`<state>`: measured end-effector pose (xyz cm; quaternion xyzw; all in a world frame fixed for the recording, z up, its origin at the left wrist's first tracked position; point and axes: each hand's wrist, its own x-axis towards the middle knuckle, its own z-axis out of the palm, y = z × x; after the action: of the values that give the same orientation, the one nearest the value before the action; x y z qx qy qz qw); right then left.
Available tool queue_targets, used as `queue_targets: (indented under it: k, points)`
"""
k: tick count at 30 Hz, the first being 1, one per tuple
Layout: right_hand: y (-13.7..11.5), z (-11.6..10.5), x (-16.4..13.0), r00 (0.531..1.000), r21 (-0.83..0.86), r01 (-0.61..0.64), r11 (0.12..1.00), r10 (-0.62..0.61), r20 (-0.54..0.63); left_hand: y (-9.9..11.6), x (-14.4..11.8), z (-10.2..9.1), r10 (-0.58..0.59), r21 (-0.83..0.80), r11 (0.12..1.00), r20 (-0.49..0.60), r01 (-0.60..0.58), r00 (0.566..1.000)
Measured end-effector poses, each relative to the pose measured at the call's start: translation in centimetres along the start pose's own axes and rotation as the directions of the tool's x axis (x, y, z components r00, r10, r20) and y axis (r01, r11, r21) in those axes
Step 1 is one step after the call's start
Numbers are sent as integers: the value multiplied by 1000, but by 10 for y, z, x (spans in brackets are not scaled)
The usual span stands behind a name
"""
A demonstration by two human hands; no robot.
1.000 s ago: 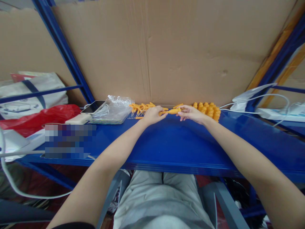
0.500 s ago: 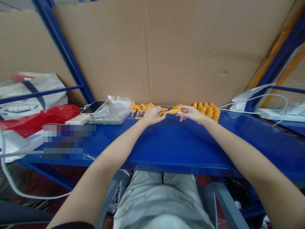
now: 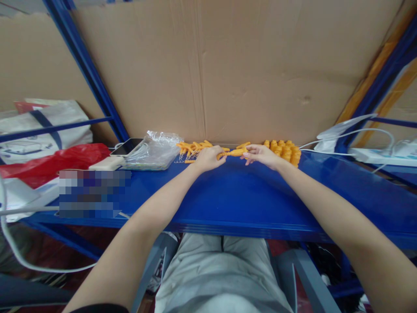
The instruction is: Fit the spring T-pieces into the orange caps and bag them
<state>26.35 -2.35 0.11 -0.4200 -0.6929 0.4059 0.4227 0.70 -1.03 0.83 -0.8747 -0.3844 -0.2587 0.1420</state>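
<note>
Between my hands an orange plastic piece [image 3: 236,152], long and slim with a wider right end, lies level just over the back of the blue table [image 3: 241,191]. My left hand [image 3: 209,158] is closed on its narrow left end. My right hand [image 3: 259,154] pinches the wider right end with thumb and forefinger, the other fingers loosely bent. Beside my left hand is a heap of orange sticks [image 3: 185,148] with thin silvery spiral ends, partly hidden by the hand. Beyond my right wrist stand several orange knobbly cylinders [image 3: 286,152], packed together in rows.
A clear plastic bag [image 3: 154,152], a phone [image 3: 128,147] and a white power-bank-like block [image 3: 107,163] lie on the left, near a red bag [image 3: 55,163]. A cardboard sheet [image 3: 244,74] walls the back. White cables [image 3: 329,152] run at the right.
Almost nothing differs; both hands stay on the orange piece, with only a very slight shift of the left hand and arm.
</note>
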Motion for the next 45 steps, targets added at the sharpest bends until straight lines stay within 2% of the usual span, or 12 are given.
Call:
queue_targets:
  k: [13,21,25,29,39,45]
  points:
    - [-13,5,-6,1000,-4,13,1000,-13,-18,1,-1,3,66,8,998,-18,-66,998]
    - [-16,17,-6,992,6,-113,994,113,-52,-1,-1,5,89,11,996,-54,-89,995]
    - [-17,22,-5,973,19,-203,979,204,-107,-1,0,5,77,34,997,-61,-75,995]
    - [-18,23,-4,957,38,-265,964,267,-113,1,0,4,73,52,996,-52,-70,996]
    - [-9,18,2,950,26,-291,956,292,-111,8,-1,0,37,96,995,-17,-35,999]
    - [-9,16,3,967,-1,-241,971,240,-87,9,-2,0,33,72,997,-22,-31,999]
